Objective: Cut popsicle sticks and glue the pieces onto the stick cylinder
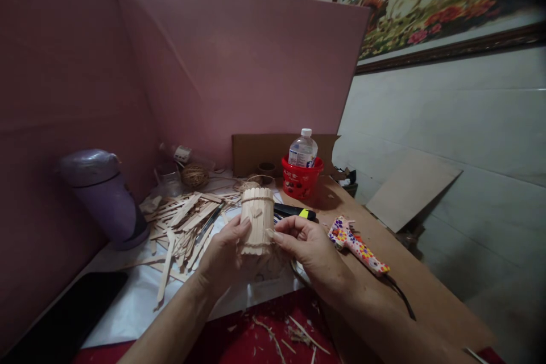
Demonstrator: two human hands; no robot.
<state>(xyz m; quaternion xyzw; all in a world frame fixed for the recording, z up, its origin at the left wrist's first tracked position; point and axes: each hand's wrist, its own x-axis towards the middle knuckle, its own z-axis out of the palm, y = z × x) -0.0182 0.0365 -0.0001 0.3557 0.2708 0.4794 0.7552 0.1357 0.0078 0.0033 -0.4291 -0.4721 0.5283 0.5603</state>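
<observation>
A small cylinder covered with upright craft sticks [260,227] is held up in front of me. Twine runs round it near the top and the bottom, and a small heart-shaped wooden piece [256,213] sits on its front. My left hand [226,247] grips the cylinder from the left side. At its lower right edge, my right hand [305,244] pinches a small pale piece [271,233] between thumb and forefinger; its exact kind is too small to make out.
Loose craft sticks [187,227] are heaped to the left, beside a purple tumbler [106,199]. A floral glue gun [358,247] lies right. Behind stand a red bucket [298,182] with a plastic bottle [303,151] and a twine ball [195,175]. A dark phone [72,313] lies front left.
</observation>
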